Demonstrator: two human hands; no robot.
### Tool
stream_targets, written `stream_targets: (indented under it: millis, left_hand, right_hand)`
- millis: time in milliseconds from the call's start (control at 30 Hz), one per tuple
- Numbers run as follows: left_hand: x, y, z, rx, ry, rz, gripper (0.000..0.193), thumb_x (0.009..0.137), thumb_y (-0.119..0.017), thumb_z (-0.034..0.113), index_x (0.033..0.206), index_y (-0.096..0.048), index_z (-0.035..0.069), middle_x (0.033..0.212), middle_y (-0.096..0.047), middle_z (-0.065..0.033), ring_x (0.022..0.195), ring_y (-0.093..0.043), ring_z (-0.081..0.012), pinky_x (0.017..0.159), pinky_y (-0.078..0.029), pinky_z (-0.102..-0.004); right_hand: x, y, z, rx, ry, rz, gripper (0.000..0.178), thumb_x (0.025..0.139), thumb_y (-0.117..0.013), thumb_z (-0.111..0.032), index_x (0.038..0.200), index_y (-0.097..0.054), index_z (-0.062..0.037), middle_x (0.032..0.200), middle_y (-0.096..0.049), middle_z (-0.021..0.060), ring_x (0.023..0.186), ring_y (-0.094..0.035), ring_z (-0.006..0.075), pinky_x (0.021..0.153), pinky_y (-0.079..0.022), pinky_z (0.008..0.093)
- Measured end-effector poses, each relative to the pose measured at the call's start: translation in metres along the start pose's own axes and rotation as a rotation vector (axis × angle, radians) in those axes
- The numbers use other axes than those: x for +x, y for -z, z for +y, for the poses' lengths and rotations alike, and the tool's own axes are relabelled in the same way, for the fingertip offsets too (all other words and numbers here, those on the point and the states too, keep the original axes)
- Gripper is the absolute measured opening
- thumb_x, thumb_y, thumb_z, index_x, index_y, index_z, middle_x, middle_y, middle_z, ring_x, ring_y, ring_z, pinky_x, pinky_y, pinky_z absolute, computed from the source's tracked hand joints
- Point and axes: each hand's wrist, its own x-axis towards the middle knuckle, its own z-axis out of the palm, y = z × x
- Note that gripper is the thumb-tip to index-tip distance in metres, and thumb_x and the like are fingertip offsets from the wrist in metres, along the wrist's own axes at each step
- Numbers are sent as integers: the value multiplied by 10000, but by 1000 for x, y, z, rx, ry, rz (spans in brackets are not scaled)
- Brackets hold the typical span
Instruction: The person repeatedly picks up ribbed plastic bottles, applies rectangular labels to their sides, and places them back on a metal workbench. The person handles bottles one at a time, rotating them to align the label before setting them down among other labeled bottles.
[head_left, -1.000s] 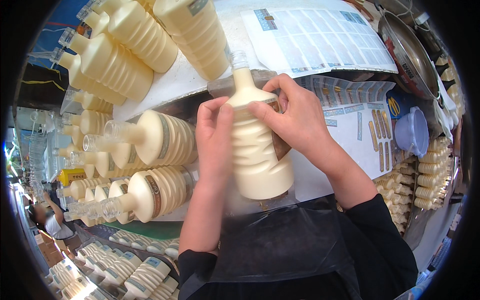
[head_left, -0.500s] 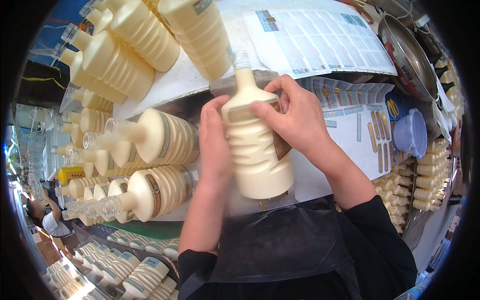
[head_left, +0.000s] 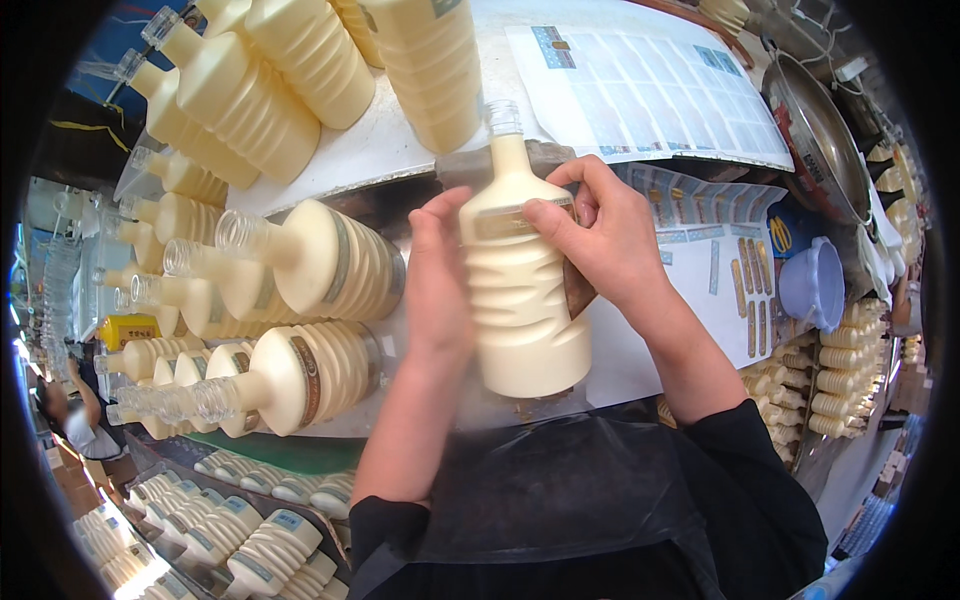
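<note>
A cream plastic bottle [head_left: 532,345] with a ribbed body and a clear threaded neck stands upright in front of me. Cupped along its left side is my left hand [head_left: 440,275], slightly blurred, its fingertips by the shoulder. My right hand [head_left: 603,225] grips the bottle's right shoulder, thumb pressed on a narrow gold-brown label [head_left: 500,222] there and the other fingers bent behind the edge. A brown patch [head_left: 578,290] shows on the bottle's right side, below that hand. The undersides of both hands are hidden.
Similar bottles lie in a stack [head_left: 315,375] at left; more stand [head_left: 250,95] on the white raised shelf behind. Label sheets [head_left: 650,90] lie on that shelf, with loose gold strips [head_left: 752,270] on the table at right. A lilac bucket [head_left: 812,285] and a metal pan [head_left: 820,130] are farther right.
The whole view has shifted slightly, moving the bottle and hands a little to the right in the picture. My right thumb stays on the label and the left hand stays beside the bottle.
</note>
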Motion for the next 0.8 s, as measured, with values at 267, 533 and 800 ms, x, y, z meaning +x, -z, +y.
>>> stream_targets:
  millis: [267, 533, 800]
  left_hand:
    - [1, 2, -6, 155, -31, -3, 290, 1111, -488, 240, 1316, -525, 39, 1188, -633, -74, 1085, -619, -125, 931, -537, -295]
    - [-4, -4, -6, 263, -133, -12, 362, 1083, -499, 265, 1369, -488, 44, 1259, -580, -106, 1109, -576, -148, 978, -487, -312]
    - [-3, 7, -7, 149, -44, -17, 487, 1118, -359, 429, 1410, -456, 52, 1320, -538, -131, 1165, -561, -200, 1017, -477, -342]
  right_hand:
    - [0, 1, 2, -14, 21, 16, 476, 786, -795, -433, 990, -656, -26, 672, -519, 24, 613, -511, 144, 584, -419, 329]
    - [0, -1, 4, -17, 28, 26, 475, 792, -796, -425, 995, -654, -19, 664, -482, 3, 610, -466, 121, 573, -393, 316]
    - [-1, -1, 5, 6, 37, 5, 354, 852, -784, -284, 1051, -673, -13, 716, -425, -57, 659, -398, 48, 602, -357, 230]
